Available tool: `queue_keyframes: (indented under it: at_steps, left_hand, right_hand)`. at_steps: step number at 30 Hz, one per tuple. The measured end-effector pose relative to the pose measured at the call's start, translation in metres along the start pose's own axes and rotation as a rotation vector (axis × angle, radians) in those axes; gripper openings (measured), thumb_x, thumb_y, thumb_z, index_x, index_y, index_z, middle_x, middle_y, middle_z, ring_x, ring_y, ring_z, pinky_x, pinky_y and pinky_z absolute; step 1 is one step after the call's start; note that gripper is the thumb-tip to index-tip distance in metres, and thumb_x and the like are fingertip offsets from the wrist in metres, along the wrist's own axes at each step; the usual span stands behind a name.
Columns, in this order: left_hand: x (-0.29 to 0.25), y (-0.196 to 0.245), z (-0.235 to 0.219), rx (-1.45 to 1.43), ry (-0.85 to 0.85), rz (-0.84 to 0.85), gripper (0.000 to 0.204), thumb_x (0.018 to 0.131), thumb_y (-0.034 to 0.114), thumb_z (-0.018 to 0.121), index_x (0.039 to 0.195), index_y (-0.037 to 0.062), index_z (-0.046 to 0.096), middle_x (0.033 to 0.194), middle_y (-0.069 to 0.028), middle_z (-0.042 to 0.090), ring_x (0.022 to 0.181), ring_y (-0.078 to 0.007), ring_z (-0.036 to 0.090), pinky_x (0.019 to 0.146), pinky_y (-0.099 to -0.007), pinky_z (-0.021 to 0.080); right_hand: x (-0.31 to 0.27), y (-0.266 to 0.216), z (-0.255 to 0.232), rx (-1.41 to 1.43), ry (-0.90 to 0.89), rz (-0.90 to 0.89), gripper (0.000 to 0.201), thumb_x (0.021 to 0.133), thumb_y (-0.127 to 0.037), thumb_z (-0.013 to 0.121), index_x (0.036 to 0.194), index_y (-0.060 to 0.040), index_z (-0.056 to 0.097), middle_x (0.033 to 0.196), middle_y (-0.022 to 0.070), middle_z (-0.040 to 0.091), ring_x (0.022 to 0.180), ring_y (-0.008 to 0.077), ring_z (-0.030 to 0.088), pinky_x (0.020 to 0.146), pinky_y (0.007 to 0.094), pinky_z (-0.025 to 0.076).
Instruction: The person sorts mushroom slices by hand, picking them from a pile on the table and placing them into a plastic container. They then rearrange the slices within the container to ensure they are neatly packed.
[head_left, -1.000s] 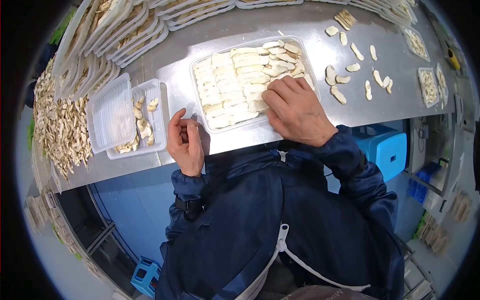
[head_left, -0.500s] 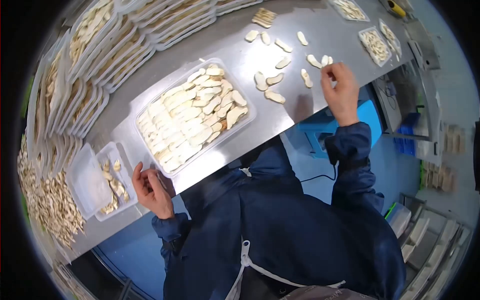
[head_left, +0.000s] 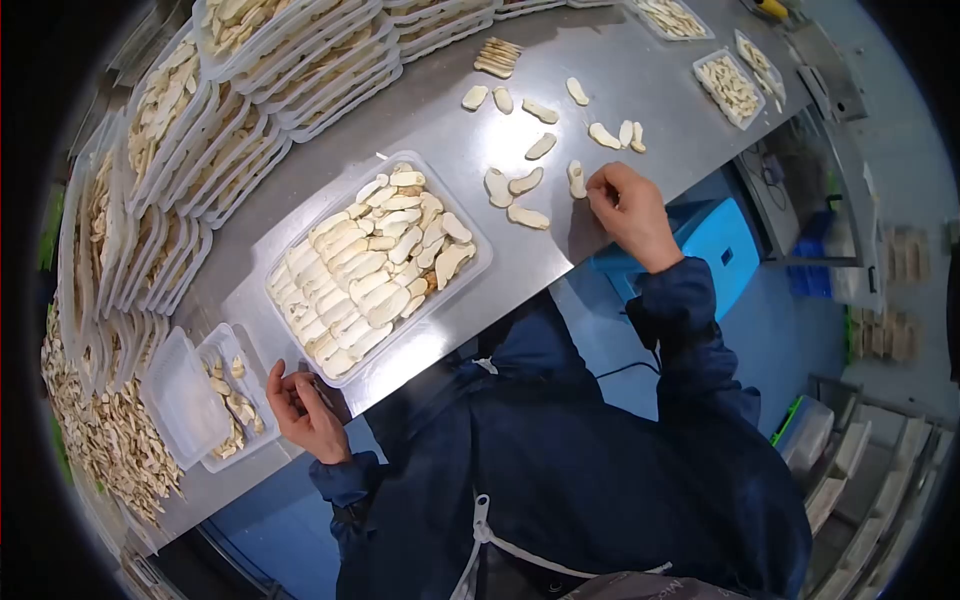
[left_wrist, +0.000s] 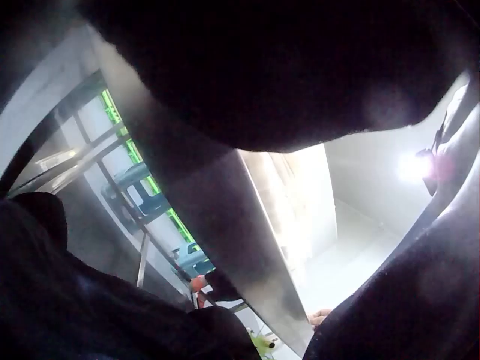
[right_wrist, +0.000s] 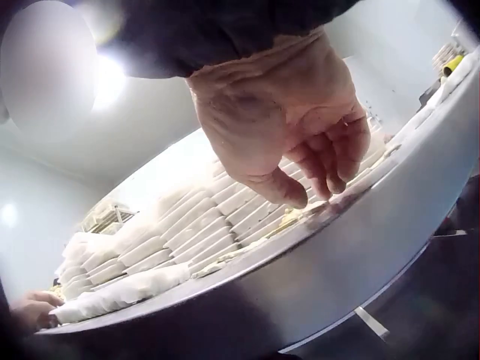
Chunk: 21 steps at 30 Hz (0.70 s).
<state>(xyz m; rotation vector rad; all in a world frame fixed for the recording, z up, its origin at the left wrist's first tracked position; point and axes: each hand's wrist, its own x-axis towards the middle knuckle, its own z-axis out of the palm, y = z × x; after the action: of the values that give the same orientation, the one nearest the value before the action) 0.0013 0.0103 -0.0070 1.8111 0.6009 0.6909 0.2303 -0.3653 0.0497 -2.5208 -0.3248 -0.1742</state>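
Note:
In the head view, the right hand [head_left: 632,218] is over the metal table, its fingertips beside a pale slice [head_left: 577,180]; whether they touch it is unclear. The right wrist view shows this hand [right_wrist: 289,124] with bent fingers pointing down and the thumb apart, nothing visible between them. A clear tray [head_left: 484,252] holds rows of pale slices [head_left: 335,290], with looser ones toward its right end. By the tray's near left corner, the left hand [head_left: 308,412] rests palm up, fingers loosely curled and empty. The left wrist view does not clearly show that hand.
Stacked slice-filled trays [head_left: 255,85] line the far left. Nearer are a slice heap [head_left: 115,435] and two overlapping small trays [head_left: 185,405]. Loose slices [head_left: 528,217] lie right of the large tray, and small filled trays [head_left: 728,88] stand farther right. A blue stool [head_left: 722,255] is below the edge.
The right hand has left the large tray, reached the loose slices at the right, then come back toward a nearer one. The head view has turned; the left hand stays by the tray.

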Motion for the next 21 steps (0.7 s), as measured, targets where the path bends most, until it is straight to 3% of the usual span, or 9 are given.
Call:
queue_keyframes:
  at_steps: [1,2,6,9,15,21]
  left_hand:
    - [-0.001,0.000,0.000,-0.006,-0.001,0.002,0.031,0.099,0.007,0.052,0.129,0.0001,0.050,0.084,0.0003,0.055,0.063,-0.0020,0.041,0.053,-0.0167,0.032]
    - [-0.001,0.000,0.000,0.004,0.001,0.002,0.031,0.099,0.007,0.051,0.129,0.0001,0.050,0.084,0.0002,0.055,0.063,-0.0021,0.041,0.053,-0.0168,0.032]
    - [-0.001,0.000,0.001,0.027,0.008,0.025,0.031,0.099,0.007,0.051,0.129,0.0003,0.050,0.084,0.0000,0.055,0.065,-0.0025,0.042,0.055,-0.0171,0.033]
    - [-0.002,0.000,0.000,0.013,0.006,0.011,0.031,0.099,0.007,0.051,0.129,0.0006,0.050,0.085,-0.0003,0.056,0.067,-0.0029,0.043,0.056,-0.0170,0.034]
    - [-0.002,0.001,0.000,0.001,0.006,-0.007,0.031,0.099,0.007,0.052,0.130,0.0007,0.051,0.086,-0.0007,0.057,0.067,-0.0030,0.044,0.056,-0.0168,0.034]
    - [-0.001,0.001,0.000,0.012,0.005,0.000,0.032,0.099,0.008,0.052,0.130,0.0008,0.051,0.085,-0.0006,0.056,0.064,-0.0024,0.043,0.054,-0.0165,0.033]
  right_hand:
    - [0.001,-0.003,-0.002,0.077,-0.008,0.011,0.008,0.080,-0.009,0.060,0.085,-0.0023,0.060,0.080,0.0161,0.060,0.076,0.0375,0.060,0.068,0.0448,0.048]
    - [0.006,0.008,0.001,-0.061,0.093,-0.091,0.012,0.080,-0.005,0.056,0.091,-0.0047,0.063,0.087,0.0148,0.061,0.079,0.0358,0.060,0.071,0.0424,0.049]
    - [0.022,0.017,0.002,-0.033,-0.073,-0.301,0.026,0.081,-0.003,0.055,0.105,-0.0084,0.065,0.102,0.0128,0.058,0.093,0.0316,0.059,0.079,0.0394,0.049]
    - [0.030,0.020,0.008,-0.068,-0.152,-0.386,0.024,0.082,-0.003,0.056,0.103,-0.0071,0.064,0.100,0.0123,0.057,0.094,0.0320,0.059,0.080,0.0403,0.049]
    - [0.030,0.020,0.003,-0.157,-0.166,-0.328,0.011,0.082,-0.006,0.055,0.091,0.0000,0.058,0.091,0.0150,0.055,0.088,0.0351,0.058,0.077,0.0437,0.048]
    - [0.032,0.014,0.000,-0.295,-0.196,-0.327,0.013,0.082,-0.009,0.054,0.084,0.0031,0.053,0.087,0.0192,0.056,0.086,0.0369,0.058,0.076,0.0456,0.047]
